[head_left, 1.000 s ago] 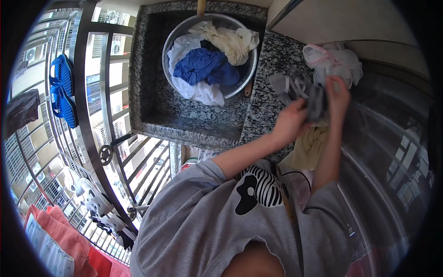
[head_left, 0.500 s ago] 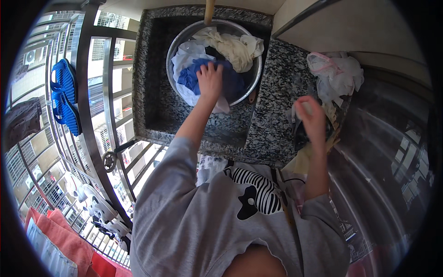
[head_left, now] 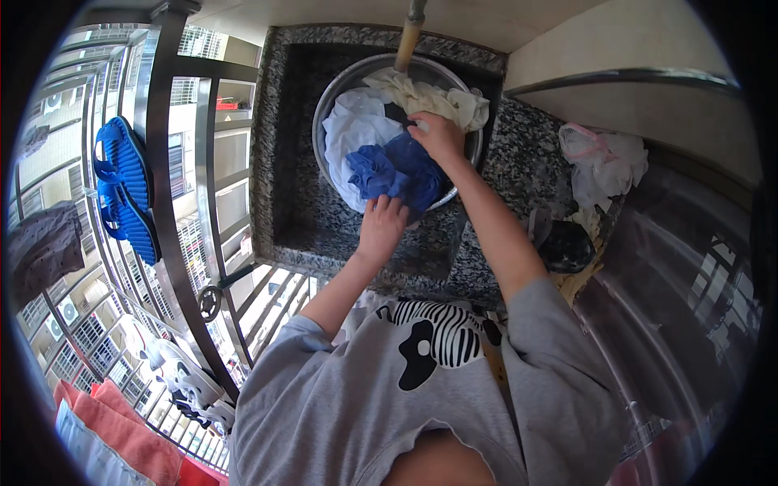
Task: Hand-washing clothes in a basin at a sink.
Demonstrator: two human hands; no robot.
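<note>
A round metal basin (head_left: 317, 134) stands in the stone sink, holding wet-looking laundry. Bunched blue cloth (head_left: 377, 168) lies at the basin's near side, white cloth (head_left: 350, 130) is to its left and cream cloth (head_left: 454, 104) at the back. A small dark patch (head_left: 395, 112) shows between them. My left hand (head_left: 383, 230) has its fingers curled over the near edge of the blue cloth. Over the basin's right part, my right hand (head_left: 438, 136) is closed, with something pale between thumb and fingers that I cannot make out.
A tap with a tan pipe (head_left: 409, 40) comes down over the basin's far rim. On the speckled counter to the right lie a white mesh bag (head_left: 608, 166) and a black bowl-like object (head_left: 569, 247). Blue sandals (head_left: 126, 190) hang on the metal railing at left.
My right hand has swung from over the right counter into the basin. My left hand has drawn back to the near edge of the blue cloth, which now lies spread lower.
</note>
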